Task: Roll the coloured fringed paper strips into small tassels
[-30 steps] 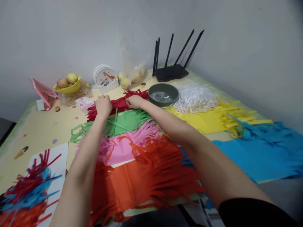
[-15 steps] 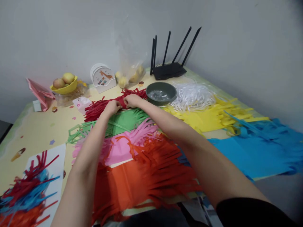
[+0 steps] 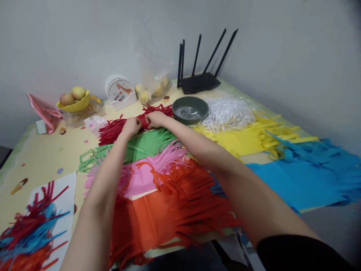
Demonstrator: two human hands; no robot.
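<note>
Dark red fringed paper (image 3: 113,130) lies at the back of the row of coloured sheets. My left hand (image 3: 133,126) pinches its near edge around the middle. Just to the right, my right hand (image 3: 154,119) grips the same red paper, fingers curled. Nearer to me lie a green fringed sheet (image 3: 146,145), a pink one (image 3: 141,178) and an orange one (image 3: 153,216), partly under my forearms. Yellow fringed paper (image 3: 239,141) and blue fringed paper (image 3: 296,184) spread out on the right.
A dark green bowl (image 3: 190,109) stands beside white shredded strips (image 3: 228,113). Behind are a black router (image 3: 200,82), bagged fruit (image 3: 153,90), a giraffe holder (image 3: 121,92) and a yellow fruit bowl (image 3: 75,105). Coloured strips (image 3: 31,226) lie on white paper at the lower left.
The whole view has shifted slightly, with things a little further left and up. Both hands stay on the red paper, with hardly any movement against it.
</note>
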